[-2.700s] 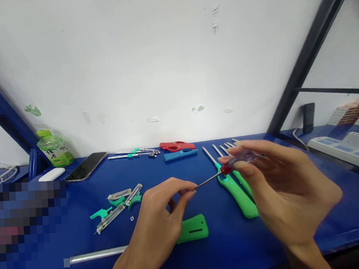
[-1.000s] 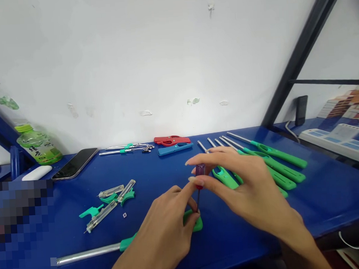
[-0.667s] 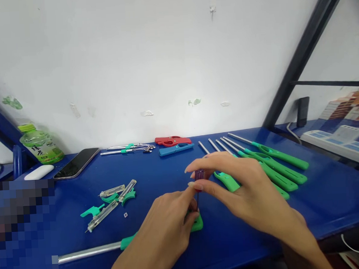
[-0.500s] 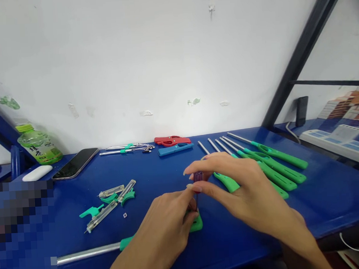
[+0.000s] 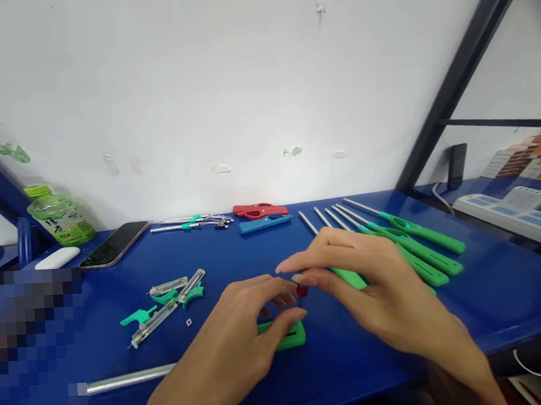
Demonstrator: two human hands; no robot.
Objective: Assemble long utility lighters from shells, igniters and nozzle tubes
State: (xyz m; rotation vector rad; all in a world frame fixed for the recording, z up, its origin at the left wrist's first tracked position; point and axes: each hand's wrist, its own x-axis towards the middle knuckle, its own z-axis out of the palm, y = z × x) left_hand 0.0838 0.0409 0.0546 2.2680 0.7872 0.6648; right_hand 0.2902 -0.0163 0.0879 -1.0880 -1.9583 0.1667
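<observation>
A small screwdriver (image 5: 302, 290) with a dark red handle stands upright, its top pinched between the thumb and fingers of my right hand (image 5: 370, 288). Its thin shaft points down at the butt end of a green gas lighter (image 5: 292, 337) lying on the table. My left hand (image 5: 232, 337) covers the middle of that lighter, its thumb across the green handle and its index finger beside the screwdriver. The lighter's metal tube (image 5: 130, 379) sticks out to the left of my wrist. Whether the tip sits on a screw is hidden.
More green lighters (image 5: 427, 248) lie fanned out at right. Clear fuel tanks (image 5: 156, 322) and green triggers (image 5: 138, 317) are at left. Behind are metal tubes with wires (image 5: 181, 226), red casings (image 5: 255, 210), a blue casing (image 5: 265, 223), a phone (image 5: 116, 244) and a bottle (image 5: 60, 216).
My left fingers and thumb have spread apart, away from the screwdriver shaft. The right hand's fingers have shifted over the screwdriver's handle, covering more of it.
</observation>
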